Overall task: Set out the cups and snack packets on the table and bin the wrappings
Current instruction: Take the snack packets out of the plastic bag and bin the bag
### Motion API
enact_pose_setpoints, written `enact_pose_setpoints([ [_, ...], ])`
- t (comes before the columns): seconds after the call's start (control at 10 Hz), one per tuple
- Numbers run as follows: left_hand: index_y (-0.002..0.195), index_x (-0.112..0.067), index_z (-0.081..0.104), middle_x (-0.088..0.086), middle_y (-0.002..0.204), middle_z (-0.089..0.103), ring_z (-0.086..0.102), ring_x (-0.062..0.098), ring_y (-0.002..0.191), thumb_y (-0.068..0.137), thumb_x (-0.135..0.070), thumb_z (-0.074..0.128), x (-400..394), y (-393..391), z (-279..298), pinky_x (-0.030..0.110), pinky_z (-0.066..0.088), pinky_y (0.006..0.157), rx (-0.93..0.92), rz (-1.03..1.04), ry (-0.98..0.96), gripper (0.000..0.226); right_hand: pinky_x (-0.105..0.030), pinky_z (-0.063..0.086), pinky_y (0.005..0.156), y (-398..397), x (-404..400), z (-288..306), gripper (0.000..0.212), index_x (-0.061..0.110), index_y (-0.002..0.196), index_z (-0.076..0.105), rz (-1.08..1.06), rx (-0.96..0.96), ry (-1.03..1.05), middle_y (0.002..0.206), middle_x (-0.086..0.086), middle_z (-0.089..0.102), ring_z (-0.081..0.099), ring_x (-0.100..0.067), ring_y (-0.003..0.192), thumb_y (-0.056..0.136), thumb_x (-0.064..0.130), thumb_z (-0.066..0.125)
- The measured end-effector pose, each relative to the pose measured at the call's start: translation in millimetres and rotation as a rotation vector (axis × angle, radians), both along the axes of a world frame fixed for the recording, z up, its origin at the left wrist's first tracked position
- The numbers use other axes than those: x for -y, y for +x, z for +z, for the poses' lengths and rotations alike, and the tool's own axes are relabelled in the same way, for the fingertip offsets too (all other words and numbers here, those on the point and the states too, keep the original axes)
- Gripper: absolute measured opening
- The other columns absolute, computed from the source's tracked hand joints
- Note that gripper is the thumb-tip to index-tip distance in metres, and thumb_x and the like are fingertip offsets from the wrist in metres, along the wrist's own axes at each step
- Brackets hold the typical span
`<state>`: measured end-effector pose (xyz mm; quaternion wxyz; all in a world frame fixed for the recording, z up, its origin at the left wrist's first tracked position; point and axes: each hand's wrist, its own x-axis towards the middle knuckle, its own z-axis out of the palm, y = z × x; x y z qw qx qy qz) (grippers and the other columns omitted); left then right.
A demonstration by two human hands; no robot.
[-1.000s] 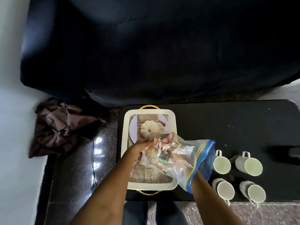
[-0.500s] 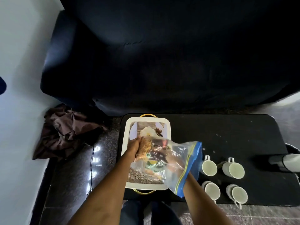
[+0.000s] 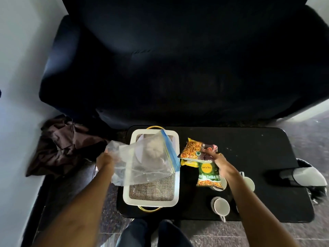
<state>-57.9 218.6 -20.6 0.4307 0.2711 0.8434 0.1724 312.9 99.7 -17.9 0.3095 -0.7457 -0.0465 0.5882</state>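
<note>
Fingers (image 3: 207,150) of the right hand (image 3: 221,162) clamp the snack packets (image 3: 199,152) above the bench (image 3: 249,148) for setting down; left hand (image 3: 105,160) grips the emptied zip bag (image 3: 142,161), likely binning it.

Left hand (image 3: 105,160) raised over the left edge of the frame's centre, fingers closed on the bottom end of a clear plastic bag (image 3: 142,163); forearm bare, running up from lower left. Right hand (image 3: 219,162) extended forward and slightly inward, palm down, thumb and fingers clamped on a bunch of snack packets (image 3: 199,154); forearm bare, running up from lower right. Hands well apart, both lifted clear of the surface below. Knees just visible at bottom centre.
</note>
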Motion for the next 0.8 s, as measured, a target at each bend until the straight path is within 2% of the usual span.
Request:
enact_pose_setpoints([
  [0.1,0.131,0.004,0.048,0.021,0.131,0.057,0.058,0.036,0.118,0.099,-0.012,0.037,9.4,11.4,-12.2,0.036,0.054,0.081,0.115,0.019,0.008,0.037,-0.042,0.054,0.087,6.0,-11.6,-10.8,0.082,0.001,0.121,0.052,-0.099,0.07,-0.024,0.11,-0.021,0.066,0.066,-0.033,0.095,0.058,0.042,0.085],
  [0.2,0.125,0.006,0.052,0.022,0.126,0.059,0.065,0.037,0.105,0.101,-0.02,0.036,19.8,14.0,-31.1,0.029,0.059,0.07,0.166,0.045,0.038,0.039,-0.038,0.052,0.09,1.6,-26.1,-29.1,0.078,0.003,0.121,0.053,-0.189,0.164,-0.009,0.114,-0.015,0.064,0.062,-0.029,0.099,0.061,0.041,0.085],
  [0.3,0.088,-0.001,0.061,0.015,0.102,0.06,0.068,0.019,0.05,0.1,-0.015,0.039,29.4,15.1,-38.9,0.012,0.044,0.031,0.263,0.113,0.104,0.029,-0.04,0.046,0.101,2.8,-39.9,-49.0,0.086,0.006,0.129,0.044,-0.295,0.202,0.023,0.124,-0.012,0.058,0.057,-0.029,0.112,0.062,0.041,0.084],
  [0.4,0.074,-0.008,0.056,0.013,0.088,0.067,0.066,0.009,0.04,0.096,-0.004,0.047,38.7,9.4,-49.2,0.013,0.045,0.032,0.381,0.129,0.098,0.024,-0.039,0.045,0.103,0.8,-54.7,-70.2,0.085,0.006,0.133,0.043,-0.375,0.171,0.047,0.128,-0.011,0.055,0.055,-0.026,0.116,0.065,0.04,0.083],
  [0.5,0.076,-0.007,0.052,0.004,0.061,0.073,0.069,0.009,0.046,0.097,-0.004,0.044,49.0,10.5,-56.6,0.017,0.05,0.036,0.465,0.174,0.106,0.023,-0.029,0.049,0.081,-12.4,-54.9,-96.0,0.052,0.005,0.116,0.058,-0.379,0.099,0.083,0.115,-0.01,0.061,0.059,-0.019,0.095,0.074,0.03,0.078],
  [0.6,0.076,-0.011,0.055,0.002,0.068,0.07,0.066,0.006,0.044,0.1,-0.016,0.042,52.0,25.7,-59.2,0.011,0.04,0.03,0.428,0.163,0.09,0.028,-0.037,0.054,0.08,-30.5,-37.7,-118.9,0.03,0.009,0.091,0.062,-0.361,0.055,-0.011,0.099,-0.01,0.063,0.062,-0.024,0.088,0.072,0.025,0.079],
  [0.7,0.076,-0.013,0.057,-0.003,0.063,0.069,0.064,0.009,0.047,0.101,-0.021,0.038,51.6,39.9,-53.7,0.009,0.036,0.03,0.397,0.105,0.082,0.033,-0.031,0.048,0.076,-34.1,-29.0,-116.7,0.031,0.013,0.079,0.06,-0.282,0.199,-0.085,0.089,-0.005,0.064,0.061,-0.024,0.089,0.069,0.034,0.081],
  [0.8,0.081,-0.007,0.057,0.006,0.075,0.067,0.061,0.016,0.059,0.102,-0.023,0.034,51.1,49.2,-46.8,0.021,0.046,0.046,0.418,0.09,0.113,0.035,-0.036,0.05,0.092,-29.8,-28.1,-97.1,0.051,0.007,0.11,0.061,-0.088,0.406,-0.152,0.117,-0.015,0.063,0.058,-0.032,0.111,0.072,0.037,0.077],
])
